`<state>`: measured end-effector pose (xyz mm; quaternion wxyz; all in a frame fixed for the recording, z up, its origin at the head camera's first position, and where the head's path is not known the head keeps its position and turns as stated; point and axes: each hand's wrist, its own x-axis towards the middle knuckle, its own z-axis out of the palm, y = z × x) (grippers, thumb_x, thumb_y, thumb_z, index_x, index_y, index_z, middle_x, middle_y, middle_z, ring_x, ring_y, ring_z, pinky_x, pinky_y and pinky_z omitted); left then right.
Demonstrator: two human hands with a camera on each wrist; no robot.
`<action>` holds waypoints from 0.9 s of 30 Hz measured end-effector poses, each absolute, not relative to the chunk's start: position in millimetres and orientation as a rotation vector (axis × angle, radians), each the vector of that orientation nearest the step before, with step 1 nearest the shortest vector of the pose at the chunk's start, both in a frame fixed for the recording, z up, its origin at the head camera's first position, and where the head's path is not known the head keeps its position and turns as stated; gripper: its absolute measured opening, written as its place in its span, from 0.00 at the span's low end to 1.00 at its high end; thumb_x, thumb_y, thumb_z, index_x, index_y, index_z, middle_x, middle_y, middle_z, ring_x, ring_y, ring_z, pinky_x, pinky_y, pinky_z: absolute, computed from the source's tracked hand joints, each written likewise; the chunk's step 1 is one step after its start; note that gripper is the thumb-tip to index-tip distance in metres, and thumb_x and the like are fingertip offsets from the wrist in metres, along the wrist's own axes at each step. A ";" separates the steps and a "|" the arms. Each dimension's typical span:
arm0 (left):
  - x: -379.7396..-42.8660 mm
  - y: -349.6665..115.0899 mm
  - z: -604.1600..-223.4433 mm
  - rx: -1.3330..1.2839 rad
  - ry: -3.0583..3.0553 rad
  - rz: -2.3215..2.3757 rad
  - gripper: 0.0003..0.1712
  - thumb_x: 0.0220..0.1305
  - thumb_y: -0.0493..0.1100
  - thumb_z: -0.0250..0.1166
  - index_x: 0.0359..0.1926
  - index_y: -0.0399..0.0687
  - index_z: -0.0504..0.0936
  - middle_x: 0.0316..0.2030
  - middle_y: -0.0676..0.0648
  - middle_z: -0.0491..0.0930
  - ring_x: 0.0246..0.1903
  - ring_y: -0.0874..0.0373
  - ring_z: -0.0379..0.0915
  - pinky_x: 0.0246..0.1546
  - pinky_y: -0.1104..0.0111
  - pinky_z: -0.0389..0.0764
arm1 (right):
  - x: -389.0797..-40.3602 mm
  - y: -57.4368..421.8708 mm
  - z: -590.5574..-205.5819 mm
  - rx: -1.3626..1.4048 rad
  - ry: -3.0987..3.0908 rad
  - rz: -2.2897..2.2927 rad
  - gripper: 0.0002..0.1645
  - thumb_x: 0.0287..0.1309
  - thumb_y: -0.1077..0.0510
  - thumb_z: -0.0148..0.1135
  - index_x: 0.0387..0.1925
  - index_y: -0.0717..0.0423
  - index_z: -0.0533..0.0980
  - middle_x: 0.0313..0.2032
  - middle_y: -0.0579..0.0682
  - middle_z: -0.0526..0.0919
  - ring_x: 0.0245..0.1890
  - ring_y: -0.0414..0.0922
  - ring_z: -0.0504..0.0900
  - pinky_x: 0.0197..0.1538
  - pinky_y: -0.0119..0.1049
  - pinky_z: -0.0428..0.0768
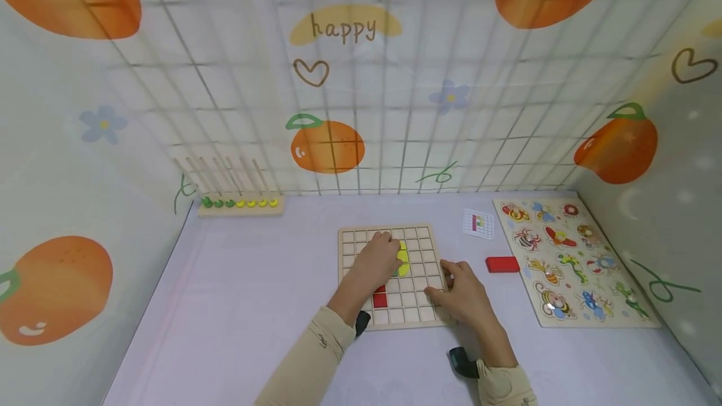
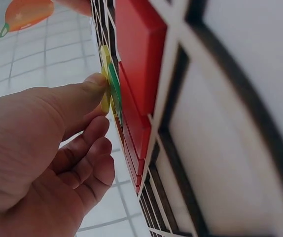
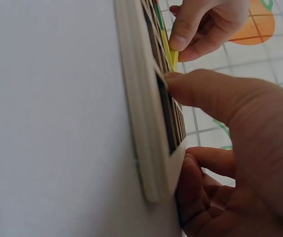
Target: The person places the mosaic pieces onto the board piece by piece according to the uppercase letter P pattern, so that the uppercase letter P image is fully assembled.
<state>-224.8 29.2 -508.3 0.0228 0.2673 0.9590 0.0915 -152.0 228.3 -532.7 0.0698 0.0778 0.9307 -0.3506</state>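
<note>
A square wooden grid board lies on the table in front of me. Over its middle, my left hand pinches a yellow tile between thumb and fingers, close against the grid. Beside that tile sits a green tile, with red tiles along the nearer cells. More yellow tiles show just right of the left fingers. My right hand grips the board's right edge, thumb on the grid and fingers along the outer side. The left hand covers part of the tile pattern.
A red block lies right of the board, below a small pattern card. Farther right is an insect picture puzzle board. At the back left stands a peg rack with green and yellow beads. Printed fabric walls enclose the table.
</note>
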 end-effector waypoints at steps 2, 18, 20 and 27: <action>-224.9 29.4 -508.1 0.835 2.970 0.295 0.18 0.70 0.50 0.67 0.53 0.44 0.84 0.50 0.45 0.82 0.50 0.52 0.76 0.52 0.67 0.83 | -152.2 228.4 -532.6 0.233 2.805 -1.050 0.49 0.51 0.47 0.77 0.71 0.62 0.68 0.49 0.57 0.75 0.44 0.49 0.76 0.38 0.33 0.74; -225.4 27.9 -507.4 0.841 2.987 0.460 0.10 0.70 0.43 0.67 0.47 0.45 0.88 0.46 0.47 0.85 0.47 0.54 0.78 0.50 0.68 0.83 | -153.0 227.2 -530.7 0.250 2.793 -1.065 0.50 0.50 0.48 0.77 0.71 0.61 0.68 0.48 0.56 0.74 0.43 0.48 0.74 0.36 0.33 0.74; -225.5 28.0 -507.0 0.846 2.983 0.474 0.09 0.69 0.42 0.67 0.47 0.45 0.89 0.45 0.47 0.85 0.46 0.54 0.79 0.49 0.69 0.83 | -153.1 227.4 -531.5 0.248 2.794 -1.066 0.50 0.50 0.48 0.77 0.71 0.62 0.68 0.48 0.56 0.74 0.43 0.48 0.74 0.35 0.33 0.74; -222.6 28.0 -507.4 0.807 2.925 0.451 0.11 0.69 0.45 0.68 0.49 0.47 0.88 0.46 0.49 0.84 0.45 0.56 0.76 0.47 0.69 0.83 | -152.1 228.2 -533.4 0.250 2.790 -1.065 0.49 0.51 0.48 0.77 0.71 0.62 0.68 0.48 0.56 0.74 0.42 0.48 0.74 0.34 0.34 0.73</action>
